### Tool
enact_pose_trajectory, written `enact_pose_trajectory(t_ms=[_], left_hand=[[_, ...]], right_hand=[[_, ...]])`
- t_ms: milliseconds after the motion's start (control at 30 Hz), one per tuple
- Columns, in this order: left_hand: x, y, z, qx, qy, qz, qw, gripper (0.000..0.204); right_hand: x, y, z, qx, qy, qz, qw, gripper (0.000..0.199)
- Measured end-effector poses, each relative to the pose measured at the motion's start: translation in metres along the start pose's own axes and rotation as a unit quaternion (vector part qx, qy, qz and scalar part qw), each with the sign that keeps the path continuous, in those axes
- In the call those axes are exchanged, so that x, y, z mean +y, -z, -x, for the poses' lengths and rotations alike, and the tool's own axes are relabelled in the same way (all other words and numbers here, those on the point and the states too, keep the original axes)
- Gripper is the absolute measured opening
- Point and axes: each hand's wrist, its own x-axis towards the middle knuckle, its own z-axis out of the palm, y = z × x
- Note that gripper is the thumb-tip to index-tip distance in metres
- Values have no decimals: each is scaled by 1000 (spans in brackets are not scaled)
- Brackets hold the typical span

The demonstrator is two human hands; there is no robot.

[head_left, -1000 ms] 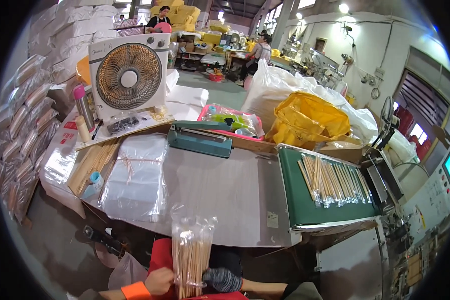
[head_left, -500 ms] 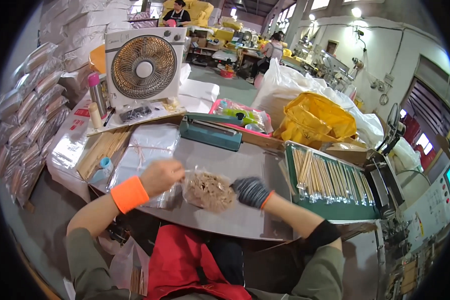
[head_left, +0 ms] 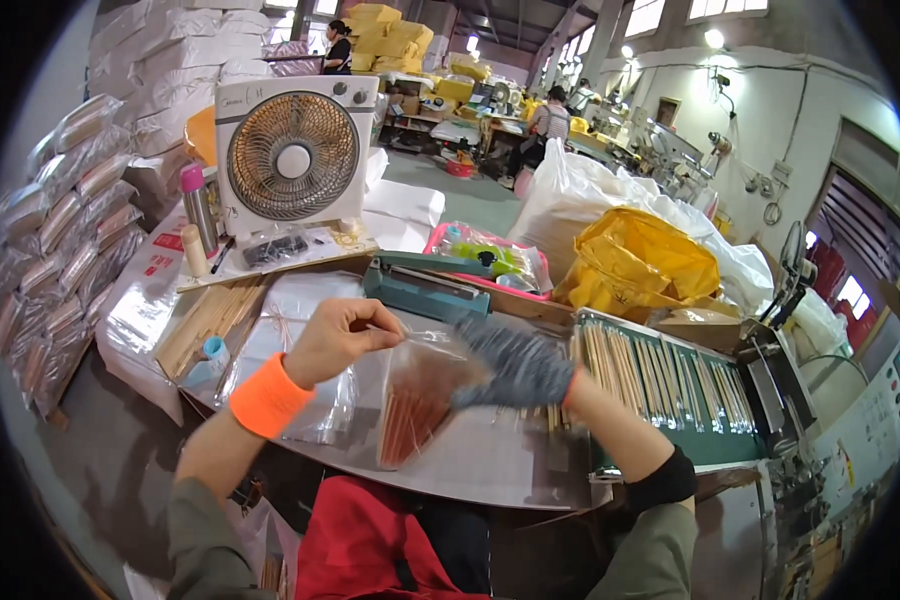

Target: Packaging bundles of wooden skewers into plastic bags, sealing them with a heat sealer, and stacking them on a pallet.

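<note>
the table (head_left: 510, 445), grey and bare in its middle, spans the view from left to right. the white sack (head_left: 560, 195) rises beyond its far edge. at right lies the belt (head_left: 705, 446), green, bearing a slanting row of pale sticks (head_left: 670, 385); the right hand and wrist overlap its left end. at far left stands the fan (head_left: 260, 105), a white box with a round grille. the yellow bag (head_left: 655, 260) gapes in front of the sack. the clear stack (head_left: 318, 412) lies left of centre, partly hidden by the left hand and forearm. the teal sealer (head_left: 425, 292) lies behind the hands, just in front of the pink tray (head_left: 435, 240).

the packet (head_left: 410, 415) is between the hands, over the near part of the table; whether it touches the surface cannot be told. it is clear, glossy and tilted, with reddish-brown sticks showing low down and a blurred upper part.

the right hand (head_left: 518, 365), in a grey glove, is blurred across the packet's upper right; its grip cannot be told. the left hand (head_left: 345, 342), bare, pinches the packet's upper edge, thumb against fingers. the blue roll (head_left: 215, 348) stands at left.
</note>
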Motion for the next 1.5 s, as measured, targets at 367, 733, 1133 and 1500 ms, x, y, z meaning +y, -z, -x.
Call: enact_pose_trajectory(t_ms=[367,733,1133,1500], left_hand=[[-80,-63,46,236,-109,131,957,64],[-180,-47,-24,119,226,285,924,33],[-278,13,-145,70,391,363,843,32],[-173,20,22,77,192,-173,963,49]], right_hand=[[17,-48,-34,10,-31,-192,981,25],[168,-128,-123,119,-9,283,952,18],[260,-141,-169,271,-215,-120,930,30],[299,-219,-107,219,-271,-131,928,29]])
